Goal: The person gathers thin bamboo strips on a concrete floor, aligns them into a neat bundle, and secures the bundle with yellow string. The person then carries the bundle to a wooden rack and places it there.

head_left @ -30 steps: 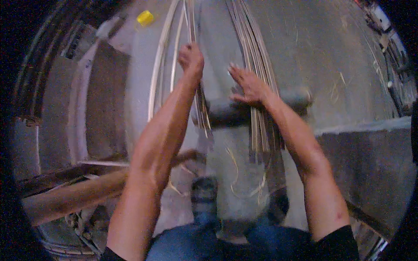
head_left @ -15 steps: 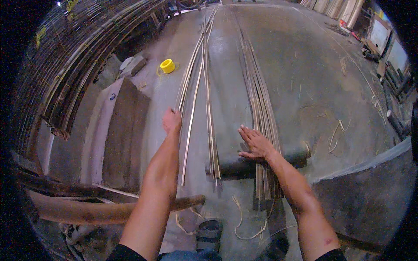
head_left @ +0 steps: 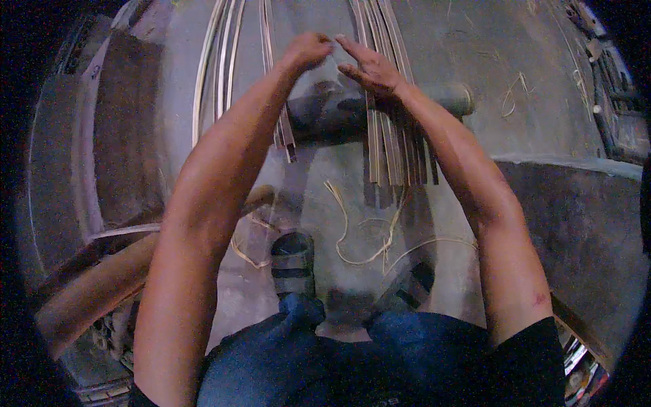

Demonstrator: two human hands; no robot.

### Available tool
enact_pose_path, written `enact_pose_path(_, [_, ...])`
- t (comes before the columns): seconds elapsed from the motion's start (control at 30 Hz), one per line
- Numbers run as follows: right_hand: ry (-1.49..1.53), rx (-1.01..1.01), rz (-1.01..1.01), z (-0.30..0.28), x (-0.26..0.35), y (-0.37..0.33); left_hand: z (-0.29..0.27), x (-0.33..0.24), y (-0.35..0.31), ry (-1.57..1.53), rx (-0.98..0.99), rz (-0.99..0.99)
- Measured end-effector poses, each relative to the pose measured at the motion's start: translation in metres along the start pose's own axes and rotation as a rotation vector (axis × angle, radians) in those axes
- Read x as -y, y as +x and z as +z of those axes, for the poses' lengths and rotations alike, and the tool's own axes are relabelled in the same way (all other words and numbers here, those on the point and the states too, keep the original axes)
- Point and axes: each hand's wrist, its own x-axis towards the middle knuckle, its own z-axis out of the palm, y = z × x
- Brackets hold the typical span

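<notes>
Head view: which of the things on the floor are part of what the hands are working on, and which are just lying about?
In hand:
- right bundle of strips, under the right hand
- left bundle of strips, beside the left hand
- grey pipe propping up both bundles

Lying about:
- loose curled shavings near the sandals
- wooden beam at the left

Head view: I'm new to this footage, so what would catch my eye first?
The two hands, left and right, raised close together at top centre over long pale strips fanned across a grey floor. A dark pipe lies crosswise under the strips. Below, loose curled shavings lie by the person's sandalled feet.
</notes>
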Motion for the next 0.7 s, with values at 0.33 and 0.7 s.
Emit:
enact_pose_path(0.33, [0.035,-0.064,-0.019,-0.002,-0.016,-0.005,0.052,-0.039,-0.034,-0.477,0.404,0.077])
enact_pose_path(0.7, [-0.045,-0.097,-0.074,0.011,-0.008,0.007,0.093,0.027,0.004,-0.391,0.268,0.012])
